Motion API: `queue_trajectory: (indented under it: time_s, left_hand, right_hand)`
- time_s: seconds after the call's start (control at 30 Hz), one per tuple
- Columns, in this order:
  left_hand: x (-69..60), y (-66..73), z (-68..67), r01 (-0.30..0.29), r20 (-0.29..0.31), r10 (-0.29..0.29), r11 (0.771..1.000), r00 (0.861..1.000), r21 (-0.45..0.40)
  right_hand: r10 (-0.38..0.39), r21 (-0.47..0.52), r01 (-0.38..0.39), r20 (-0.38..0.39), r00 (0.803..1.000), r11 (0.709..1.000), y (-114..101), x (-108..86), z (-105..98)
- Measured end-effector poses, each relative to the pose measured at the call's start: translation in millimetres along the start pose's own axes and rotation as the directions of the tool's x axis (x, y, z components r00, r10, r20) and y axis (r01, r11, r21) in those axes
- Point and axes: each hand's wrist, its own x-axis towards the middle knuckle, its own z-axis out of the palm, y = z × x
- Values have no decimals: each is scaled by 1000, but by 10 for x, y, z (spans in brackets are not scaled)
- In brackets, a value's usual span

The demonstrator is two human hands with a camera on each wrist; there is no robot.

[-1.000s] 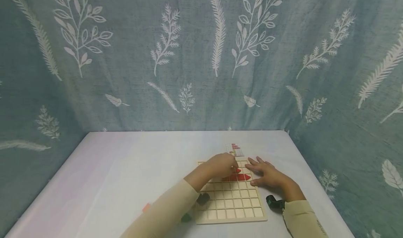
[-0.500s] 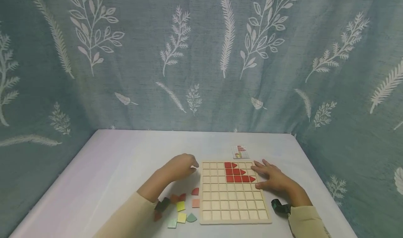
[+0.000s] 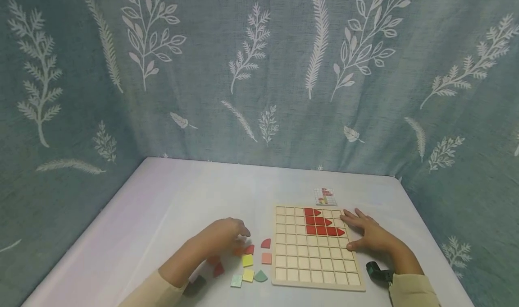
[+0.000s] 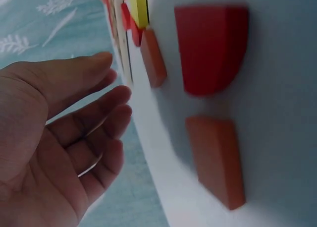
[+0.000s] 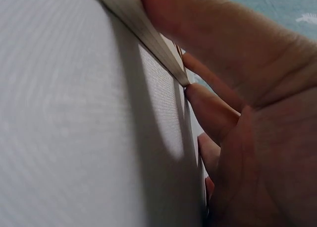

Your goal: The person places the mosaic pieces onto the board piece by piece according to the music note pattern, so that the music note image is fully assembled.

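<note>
With empty fingers parted, our left hand could jostle crowded blocks; our right hand, spread, touches the board.

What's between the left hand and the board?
Head view: a red rounded block lies between left hand and board, a pinkish square below it in frame.

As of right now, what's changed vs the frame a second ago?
Left hand went from over the red tiles on the board leftward and nearer the person, now empty beside the loose pieces. Whether it let something go is hidden. Head view swung left. Right hand stayed at the board's right edge.
</note>
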Motion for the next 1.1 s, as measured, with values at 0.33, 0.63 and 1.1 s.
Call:
queue_trajectory:
  time_s: [0.33, 0.63, 1.1]
  left_hand:
    - [141, 269, 198, -236, -24, 239, 969, 971, 74]
    - [185, 476, 268, -155, 17, 154, 982, 988, 107]
    - [349, 397, 52, -379, -18, 389, 905, 921, 194]
  right_hand:
    - [63, 26, -63, -3, 998, 998, -48, -11, -58]
    - [60, 9, -60, -14, 998, 998, -108, 4, -79]
    - [65, 53, -64, -22, 998, 997, -48, -9, -16]
